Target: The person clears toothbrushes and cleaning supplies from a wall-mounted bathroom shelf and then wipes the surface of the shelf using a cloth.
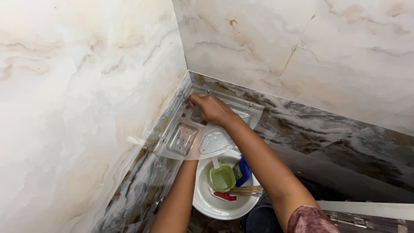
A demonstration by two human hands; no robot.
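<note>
A clear plastic corner shelf with moulded compartments is fixed where two marble-patterned walls meet. My right hand reaches over it and rests with bent fingers in its back corner; whether it grips anything there is hidden. My left forearm rises from below and passes under the shelf, which hides the hand. Just below the shelf is a white bowl holding a green cup, a blue packet, toothbrushes and a red and white tube.
A small white peg sticks out of the left wall beside the shelf. A dark round container sits under the bowl. A white bar with a clear plastic piece lies at the lower right.
</note>
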